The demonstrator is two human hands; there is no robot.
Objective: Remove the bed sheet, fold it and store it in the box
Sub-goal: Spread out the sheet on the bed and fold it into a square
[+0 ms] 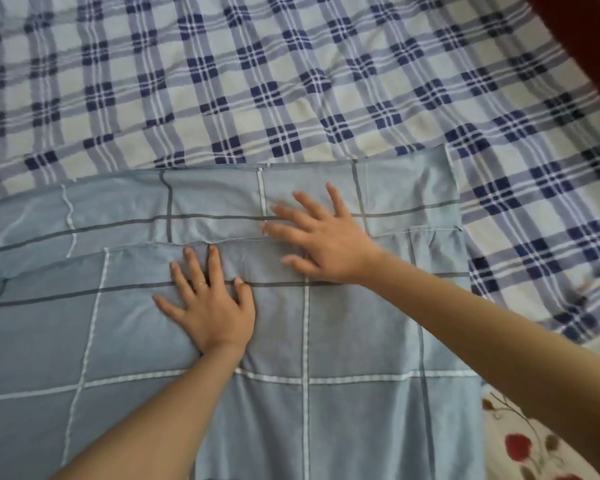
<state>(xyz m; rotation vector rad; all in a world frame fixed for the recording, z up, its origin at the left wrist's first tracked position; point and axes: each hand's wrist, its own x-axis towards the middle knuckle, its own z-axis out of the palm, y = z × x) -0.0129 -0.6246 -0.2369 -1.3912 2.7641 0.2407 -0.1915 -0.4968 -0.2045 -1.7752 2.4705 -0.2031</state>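
Observation:
A light blue bed sheet [360, 334] with thin white and dark grid lines lies folded in layers across the near part of the bed. My left hand [211, 306] rests flat on its upper layer, fingers spread, a ring on one finger. My right hand [326, 237] presses flat on the sheet just beyond it and to the right, fingers spread and pointing left, slightly blurred. Neither hand grips the cloth. No box is in view.
Under and beyond the folded sheet lies a blue-and-white plaid cover [291, 81], wrinkled, filling the far and right side. A cream fabric with red flowers [520, 445] shows at the bottom right. A dark red surface [589, 36] fills the top right corner.

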